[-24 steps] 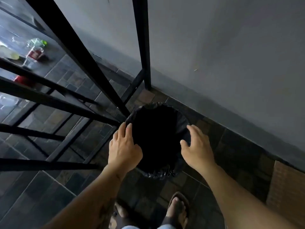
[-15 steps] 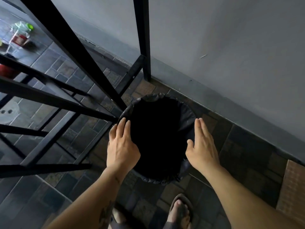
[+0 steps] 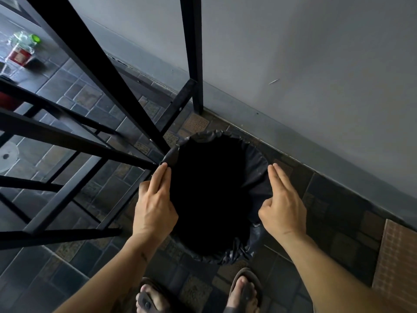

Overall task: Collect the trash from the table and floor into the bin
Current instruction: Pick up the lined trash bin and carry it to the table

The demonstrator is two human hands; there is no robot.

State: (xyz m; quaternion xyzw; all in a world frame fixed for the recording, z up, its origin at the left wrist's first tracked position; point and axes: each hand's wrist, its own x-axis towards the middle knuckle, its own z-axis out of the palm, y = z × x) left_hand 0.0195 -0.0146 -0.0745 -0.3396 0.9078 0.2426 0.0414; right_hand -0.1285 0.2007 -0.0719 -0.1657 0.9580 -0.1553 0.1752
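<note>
Currently, head view only: bin [image 3: 252,184], lined with a black bag, sits on the tiled floor [image 3: 338,213] close to the wall [image 3: 293,64], right beside the foot of a black metal frame [image 3: 108,71]. Inside reads pure black, so contents can't be told.

Left hand [image 3: 153,206] sits at the bin's left rim, fingers straight and together, tips touching the bag fold. Right hand [image 3: 282,202] sits at the right rim, fingers straight, thumb tucked in; whether it touches the liner or just hovers beside it, can't tell. Neither hand holds anything. Hands well apart, one each side of the opening.

Trash visible: a crushed clear bottle with green cap [image 3: 24,40] and a red-labelled cup [image 3: 19,56] lying on the floor near the far left edge of view, well apart from the bin, beyond the frame bars. A pale round disc [image 3: 6,155] lies on the floor at the left edge; can't identify it. No counter top in view. Feet in sandals [image 3: 244,290] stand just in front of the bin.

Judgement: step looks like taking hold of the bin to move it nearer the trash. To do it well: grip the rigid rim under the liner, not the loose bag alone, or the bag slips off. Lift level with both sides even, and clear the frame's lower bar on the left before swinging out.
</note>
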